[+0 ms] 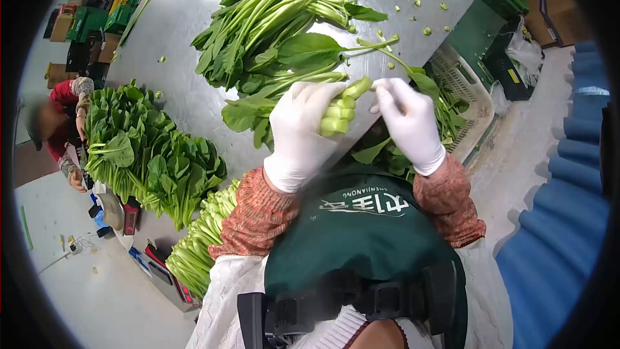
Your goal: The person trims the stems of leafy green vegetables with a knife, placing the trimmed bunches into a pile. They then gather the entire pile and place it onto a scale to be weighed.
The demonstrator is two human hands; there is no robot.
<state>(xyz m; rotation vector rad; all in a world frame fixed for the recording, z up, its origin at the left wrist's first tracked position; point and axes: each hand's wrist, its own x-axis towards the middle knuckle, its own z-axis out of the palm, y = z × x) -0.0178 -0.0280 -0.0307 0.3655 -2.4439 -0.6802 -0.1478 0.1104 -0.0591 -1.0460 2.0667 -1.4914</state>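
My left hand (303, 123), in a white glove, is closed around a small bunch of choy sum (337, 116). The pale cut stem ends point to the right, and the leaves stick out on the other side of the fist. Close to the end of the uppermost stem, my gloved right hand (410, 119) has thumb and fingers pinched together; whatever sits between the fingertips is too small to make out. Beyond both hands, a loose heap of choy sum (265, 19) lies on the metal table (174, 32).
Stacked greens (152, 155) line the table's left side, with scales (171, 271) beyond. A white crate (475, 90) holding leaves stands right, below the table edge. Stem scraps dot the tabletop. Another person (64, 110) works at far left. Boxes (549, 10) stand upper right.
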